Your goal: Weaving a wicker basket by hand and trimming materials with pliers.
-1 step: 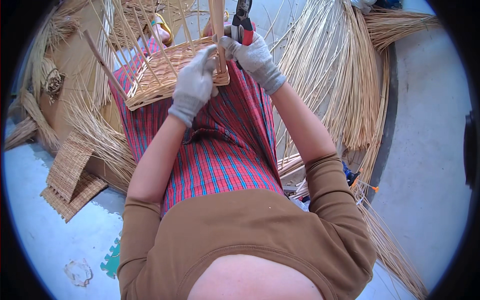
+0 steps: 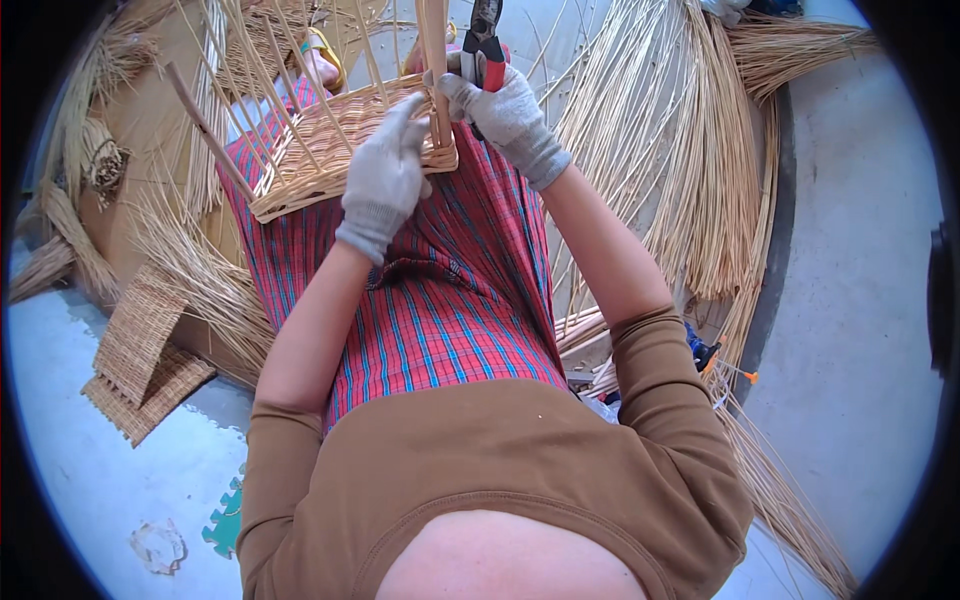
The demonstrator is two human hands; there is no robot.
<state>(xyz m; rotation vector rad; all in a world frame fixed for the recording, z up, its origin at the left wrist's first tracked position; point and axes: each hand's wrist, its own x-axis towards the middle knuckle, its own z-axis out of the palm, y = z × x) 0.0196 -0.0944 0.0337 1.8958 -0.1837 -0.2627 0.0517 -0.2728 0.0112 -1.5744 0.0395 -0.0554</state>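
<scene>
A half-woven wicker basket (image 2: 325, 140) rests on my lap over a red plaid cloth (image 2: 440, 330), its thin stakes standing upright round a woven base. My right hand (image 2: 505, 112), in a grey-white work glove, grips black-jawed pruning shears (image 2: 484, 45) with a red handle. Its thumb and fingertips also press against the thick corner post (image 2: 436, 60) of the basket. My left hand (image 2: 387, 165), gloved too, is just left of that corner by the basket's front edge. Its forefinger and thumb are apart, with nothing seen between them; the other fingers are partly hidden.
Long bundles of pale wicker rods (image 2: 660, 150) spread over the floor at the right. More rods (image 2: 190, 255) lie at the left, near two woven mats (image 2: 145, 345). A green foam tile (image 2: 225, 520) is at the lower left. My sandalled foot (image 2: 325, 60) shows beyond the basket.
My left hand has shifted slightly left and down from the corner post. My right hand, the shears and the basket look nearly still.
</scene>
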